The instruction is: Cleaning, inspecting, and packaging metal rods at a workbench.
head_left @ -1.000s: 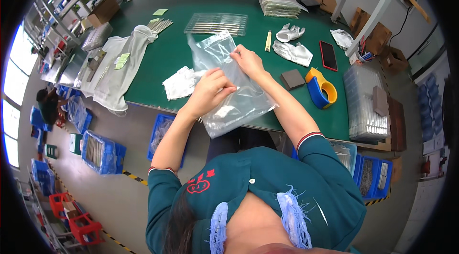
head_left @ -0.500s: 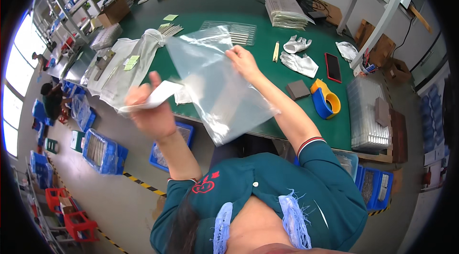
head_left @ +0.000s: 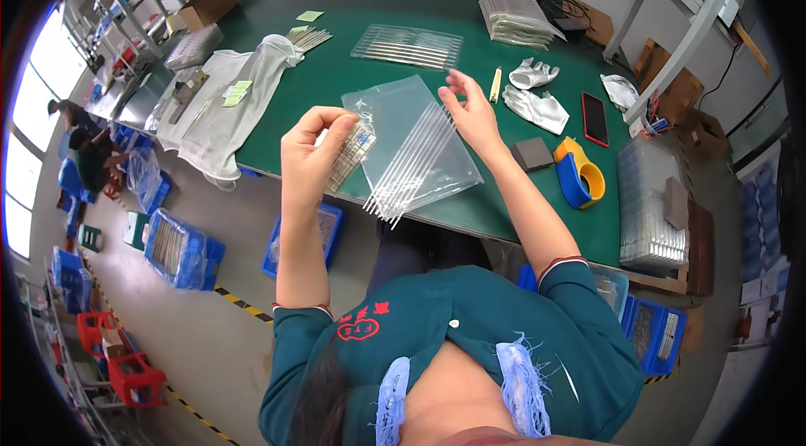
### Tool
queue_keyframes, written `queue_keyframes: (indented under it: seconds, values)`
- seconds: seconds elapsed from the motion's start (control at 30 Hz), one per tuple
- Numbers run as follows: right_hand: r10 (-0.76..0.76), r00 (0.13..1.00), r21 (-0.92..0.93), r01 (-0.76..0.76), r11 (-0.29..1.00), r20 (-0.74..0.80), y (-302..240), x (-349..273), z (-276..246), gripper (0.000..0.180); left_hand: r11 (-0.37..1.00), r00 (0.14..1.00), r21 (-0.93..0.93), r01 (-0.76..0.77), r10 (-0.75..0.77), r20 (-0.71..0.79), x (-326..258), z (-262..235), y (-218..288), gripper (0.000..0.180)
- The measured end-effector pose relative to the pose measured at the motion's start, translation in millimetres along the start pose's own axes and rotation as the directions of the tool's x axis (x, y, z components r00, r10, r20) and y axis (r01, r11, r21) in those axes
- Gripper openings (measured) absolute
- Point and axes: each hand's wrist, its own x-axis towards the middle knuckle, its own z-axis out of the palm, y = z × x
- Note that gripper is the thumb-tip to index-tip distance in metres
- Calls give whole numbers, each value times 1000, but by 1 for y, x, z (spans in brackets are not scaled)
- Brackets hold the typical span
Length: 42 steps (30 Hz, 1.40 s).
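Note:
My left hand (head_left: 315, 148) is closed on a small sheet of grid-patterned labels (head_left: 353, 156), pinched between thumb and fingers over the near table edge. To its right is a clear plastic bag (head_left: 382, 106), tilted, its lower part reaching past the table edge. Several thin, pale rods (head_left: 409, 156) slant across the bag, their lower ends sticking out toward me; whether they lie inside it or against it I cannot tell. My right hand (head_left: 474, 119) has curled fingers at the bag's right edge, by the rods' upper ends.
Beyond the hands lies a clear tray of rods (head_left: 407, 47) on the green table (head_left: 336, 68). On the right are white gloves (head_left: 537, 110), a cutter (head_left: 495, 85), a dark block (head_left: 532, 154), a tape dispenser (head_left: 579, 177) and a phone (head_left: 594, 119). A pale cloth (head_left: 227, 102) lies left.
My left hand has moved right and turned, bringing the label sheet's patterned face into view. The bag has turned and spread lower, and thin rods now show across it. My right hand has shifted right.

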Motion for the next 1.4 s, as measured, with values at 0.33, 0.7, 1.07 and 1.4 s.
queue_keyframes:
  seconds: [0.33, 0.7, 1.07, 1.4]
  values:
    - [92, 946, 501, -245, 830, 310, -85, -64, -38, 33, 886, 977, 416, -205, 164, 133, -6, 60, -16, 10]
    - [265, 914, 663, -405, 630, 306, -81, -67, -55, 14, 979, 926, 188, -81, 4, 377, -11, 58, -27, 45]
    - [350, 930, 717, -321, 619, 114, -72, -60, -81, 16, 948, 867, -125, 292, -207, 453, -7, 39, -20, 56]
    - [349, 936, 713, -272, 646, 41, -72, -65, -78, 15, 905, 871, -276, 323, -170, 462, -13, 41, -17, 52]
